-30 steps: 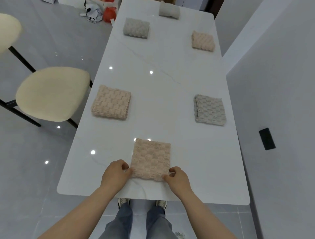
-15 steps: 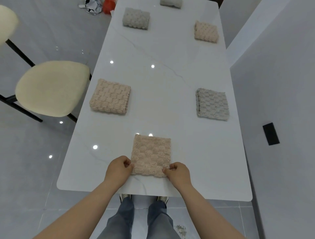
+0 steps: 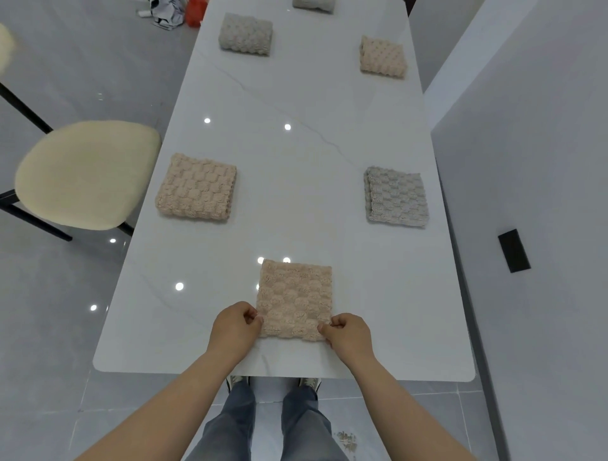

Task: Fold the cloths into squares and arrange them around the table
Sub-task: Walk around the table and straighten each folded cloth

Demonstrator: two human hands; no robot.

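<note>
A folded pink cloth (image 3: 294, 296) lies flat near the front edge of the white marble table (image 3: 296, 148). My left hand (image 3: 235, 329) pinches its near left corner and my right hand (image 3: 348, 334) pinches its near right corner. Other folded squares lie around the table: a pink cloth (image 3: 196, 187) at the left edge, a grey cloth (image 3: 396, 196) at the right edge, a grey cloth (image 3: 246, 34) at far left, a pink cloth (image 3: 382, 57) at far right, and a grey cloth (image 3: 314, 4) at the far end, partly cut off.
A cream-seated chair (image 3: 85, 172) with black legs stands close to the table's left side. A grey wall (image 3: 526, 164) with a black socket (image 3: 514, 250) runs along the right. Red and white clutter (image 3: 177, 13) lies on the floor at far left.
Both hands keep their pinch on the near cloth's corners and have shifted it slightly. The view has tilted down a little, so the far cloths sit higher in the frame.
</note>
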